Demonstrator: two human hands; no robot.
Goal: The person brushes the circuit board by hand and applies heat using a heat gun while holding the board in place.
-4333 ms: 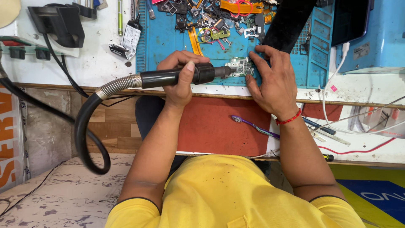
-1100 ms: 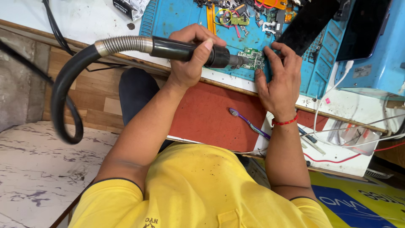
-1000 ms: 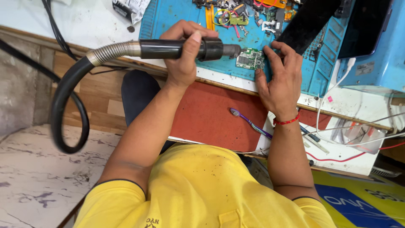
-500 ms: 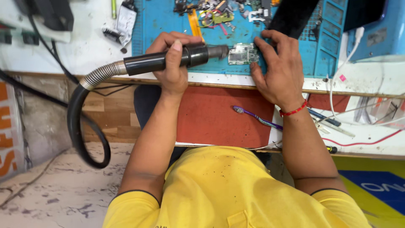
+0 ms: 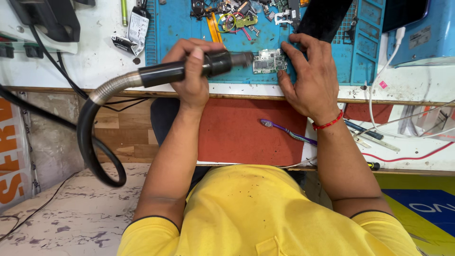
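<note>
— Orange at the far left edge: a sign (image 5: 10,156) with pale letters, hanging low beside the wall. Blue and yellow at the bottom right: another printed panel (image 5: 422,208), flat, cut off by the frame.

— Anything on the bench itself?

— A white paper tag (image 5: 139,26) with dark print, lying tilted on the white bench top (image 5: 95,61), just left of the blue mat (image 5: 180,28). Small pink sticker (image 5: 382,85) near the white cable (image 5: 379,71) on the right.

— And the circuit board?

— Small, green and silver, rectangular (image 5: 268,60), lying flat on the mat near its front edge. Right at the grey tip of the black nozzle (image 5: 208,66); touching or just short of it, hard to tell.

— Hands?

— Left hand (image 5: 193,76) wrapped tight around the nozzle, thumb on top, ribbed metal hose (image 5: 111,87) trailing off left. Right hand (image 5: 308,78) spread flat on the mat, fingertips against the board's right edge, red thread bracelet (image 5: 328,124) at the wrist.

— Below the bench?

— Red pad (image 5: 237,132) with a purple toothbrush (image 5: 286,132) lying across it.
</note>
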